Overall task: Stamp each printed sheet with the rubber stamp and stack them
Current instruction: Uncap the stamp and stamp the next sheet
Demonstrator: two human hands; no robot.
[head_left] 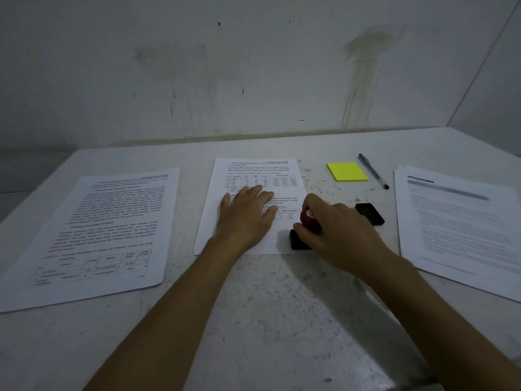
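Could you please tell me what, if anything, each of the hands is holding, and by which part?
The right hand grips the rubber stamp by its red knob handle. The left hand holds nothing; it presses flat on the middle sheet.

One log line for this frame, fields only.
left hand flat on middle sheet | right hand grips stamp at sheet's lower right corner | ink pad beside

Left sheet (93, 235): dense printed paragraphs, too blurred to read; page number "2-10" legible at its bottom right corner, and table cells there seem to show "10" and "4". Middle sheet (253, 198): printed text and tables, a header cell possibly "Hasil Pengujian", rest illegible. Right stack (462, 227): print blurred, unreadable.
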